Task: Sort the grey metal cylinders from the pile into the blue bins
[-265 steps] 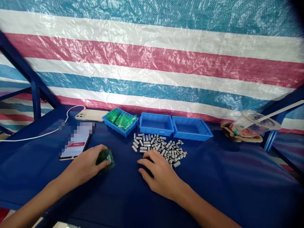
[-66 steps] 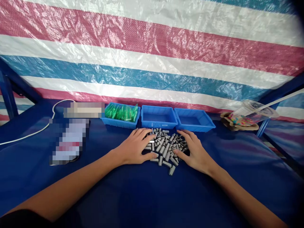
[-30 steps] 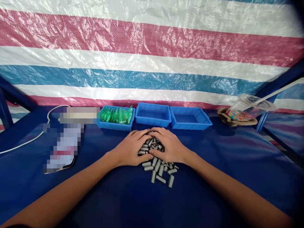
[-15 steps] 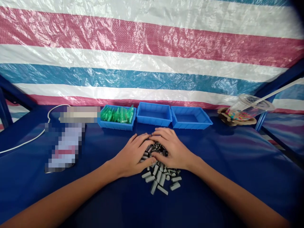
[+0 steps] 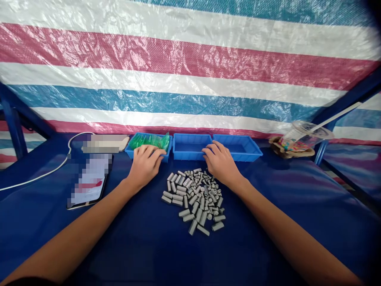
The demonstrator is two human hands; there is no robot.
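My left hand lies at the front rim of the left blue bin, its fingers bent and slightly apart. Green plastic bags fill that bin. Where the middle blue bin meets the right blue bin, my right hand has its fingers spread over the front edges. Neither hand shows anything lifted in it; the undersides of the fingers are hidden. Between my forearms lies a loose pile of grey metal hex standoffs, with smaller screw-like metal pieces toward its right side.
A phone, partly pixelated, lies on the blue table at left, near a pale object and white cable. At right, a tilted clear plastic cup with colourful bits rests on brown material. Striped sheeting hangs behind.
Both hands have left the metal pile and moved apart to the bins, uncovering the pieces, which now lie more spread out. The middle bin sits more level with its neighbours. The view has shifted slightly.
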